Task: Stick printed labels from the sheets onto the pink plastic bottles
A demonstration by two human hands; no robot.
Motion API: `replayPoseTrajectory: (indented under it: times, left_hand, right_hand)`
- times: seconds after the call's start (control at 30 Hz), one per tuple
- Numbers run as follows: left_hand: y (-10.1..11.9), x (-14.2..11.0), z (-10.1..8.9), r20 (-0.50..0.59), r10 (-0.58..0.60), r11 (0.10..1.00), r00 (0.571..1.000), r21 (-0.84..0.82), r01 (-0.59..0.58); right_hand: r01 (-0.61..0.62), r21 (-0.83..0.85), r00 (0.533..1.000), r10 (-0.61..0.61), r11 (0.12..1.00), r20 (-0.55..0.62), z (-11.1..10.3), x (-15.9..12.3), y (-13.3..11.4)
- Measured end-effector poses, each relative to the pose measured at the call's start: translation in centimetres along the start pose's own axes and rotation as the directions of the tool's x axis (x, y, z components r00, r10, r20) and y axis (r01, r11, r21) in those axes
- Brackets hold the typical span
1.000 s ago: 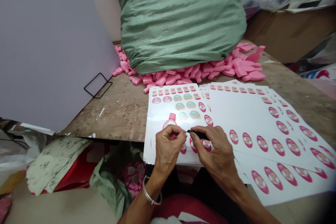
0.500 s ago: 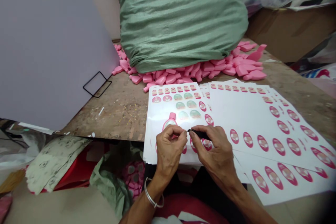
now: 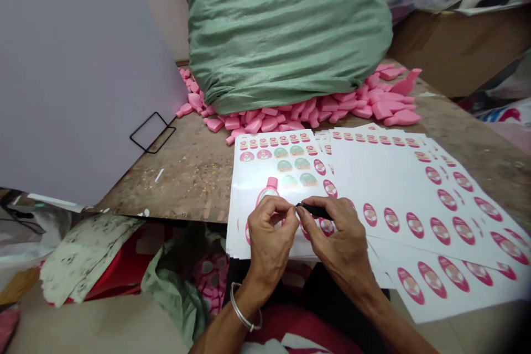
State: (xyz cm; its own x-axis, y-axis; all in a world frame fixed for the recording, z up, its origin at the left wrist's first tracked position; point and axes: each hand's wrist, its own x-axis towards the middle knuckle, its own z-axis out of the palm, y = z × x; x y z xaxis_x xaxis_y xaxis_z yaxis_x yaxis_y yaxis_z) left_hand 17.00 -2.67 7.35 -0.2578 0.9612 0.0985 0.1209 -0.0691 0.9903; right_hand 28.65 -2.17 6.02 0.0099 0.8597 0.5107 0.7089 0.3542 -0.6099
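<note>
Black tool point(image 3: 317, 211), white sheet point(image 3: 264, 170) patterned with pink ovals point(image 3: 330, 188) and green domes point(image 3: 302, 164)

A worn, speckled wooden tabletop point(image 3: 186, 188) stretches before me. At my left rises a large grey panel point(image 3: 78, 77); a cardboard box point(image 3: 460, 50) stands at far right. Below the tabletop's shadowed edge I see pale floor point(image 3: 112, 321).

Bulging green cloth sack point(image 3: 286, 33) cropped above, pink capped bottle point(image 3: 270, 188) partly behind bare left hand point(image 3: 271, 238), slim black tool point(image 3: 317, 211) with indistinct tip
</note>
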Motion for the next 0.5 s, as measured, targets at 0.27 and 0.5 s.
replayPoseTrajectory:
  times: [0.27,0.5]
  left_hand:
    - [-0.6,-0.2,-0.3,0.072,0.099,0.99,0.993,0.097,-0.105]
    - [-0.1,0.1,-0.3,0.114,-0.058,0.998,0.992,-0.018,0.061]
  right_hand:
    - [-0.058,0.028,0.997,0.056,0.998,0.054,0.0,0.4,0.5]
    - [-0.238,0.177,0.962,0.206,0.955,0.18,-0.1,1.2,1.1]
